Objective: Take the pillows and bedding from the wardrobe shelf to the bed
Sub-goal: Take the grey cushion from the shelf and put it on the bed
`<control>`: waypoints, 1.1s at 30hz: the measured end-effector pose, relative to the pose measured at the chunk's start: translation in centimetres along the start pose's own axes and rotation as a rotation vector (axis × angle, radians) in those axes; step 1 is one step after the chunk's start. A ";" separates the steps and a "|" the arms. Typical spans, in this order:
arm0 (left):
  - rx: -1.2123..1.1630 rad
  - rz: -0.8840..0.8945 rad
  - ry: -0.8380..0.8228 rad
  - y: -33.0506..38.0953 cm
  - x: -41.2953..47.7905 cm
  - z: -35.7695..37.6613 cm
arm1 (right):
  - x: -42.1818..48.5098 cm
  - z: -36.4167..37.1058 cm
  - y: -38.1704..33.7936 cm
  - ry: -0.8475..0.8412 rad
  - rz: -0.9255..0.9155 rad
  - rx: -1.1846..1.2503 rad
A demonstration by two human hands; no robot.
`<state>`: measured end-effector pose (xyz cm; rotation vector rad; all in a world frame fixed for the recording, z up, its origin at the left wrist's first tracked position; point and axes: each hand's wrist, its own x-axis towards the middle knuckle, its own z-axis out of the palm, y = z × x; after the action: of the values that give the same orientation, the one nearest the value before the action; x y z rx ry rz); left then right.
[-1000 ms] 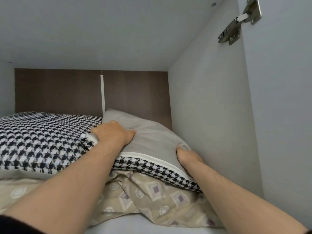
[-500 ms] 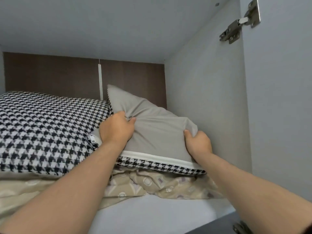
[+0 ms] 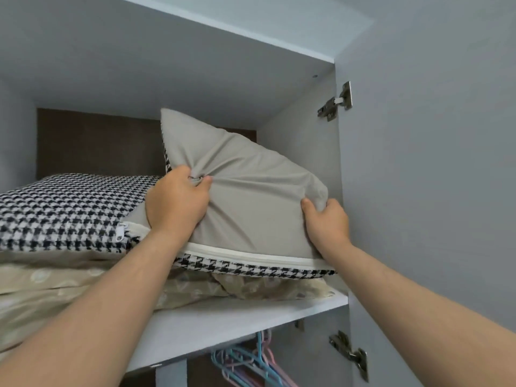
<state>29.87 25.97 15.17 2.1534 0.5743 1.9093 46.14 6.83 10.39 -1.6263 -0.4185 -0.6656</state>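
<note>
A grey pillow (image 3: 251, 191) with a white zip and a houndstooth underside stands tilted up at the right end of the wardrobe shelf (image 3: 223, 319). My left hand (image 3: 176, 202) bunches its grey cover near the middle. My right hand (image 3: 326, 222) clasps its right corner. To the left lies a second pillow (image 3: 64, 210), houndstooth side up, flat on beige patterned bedding (image 3: 55, 291). The bedding spreads under both pillows.
The wardrobe's right wall (image 3: 301, 152) stands close beside the grey pillow. An open door (image 3: 432, 177) with two metal hinges is at the right. Several coloured hangers (image 3: 245, 361) hang under the shelf. The shelf's ceiling is low above the pillows.
Both hands have lifted the grey pillow's near edge and drawn it toward the shelf front, so it stands steeper. The view has pulled back, showing the shelf edge and hangers below.
</note>
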 end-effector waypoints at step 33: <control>-0.041 -0.203 0.015 11.8 -18.5 -32.3 | -23.2 -27.0 -13.0 -0.155 -0.071 -0.002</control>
<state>-1.80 4.32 7.71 1.9741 0.7200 1.8142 15.39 -15.13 7.43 -1.6770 -0.5903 -0.5947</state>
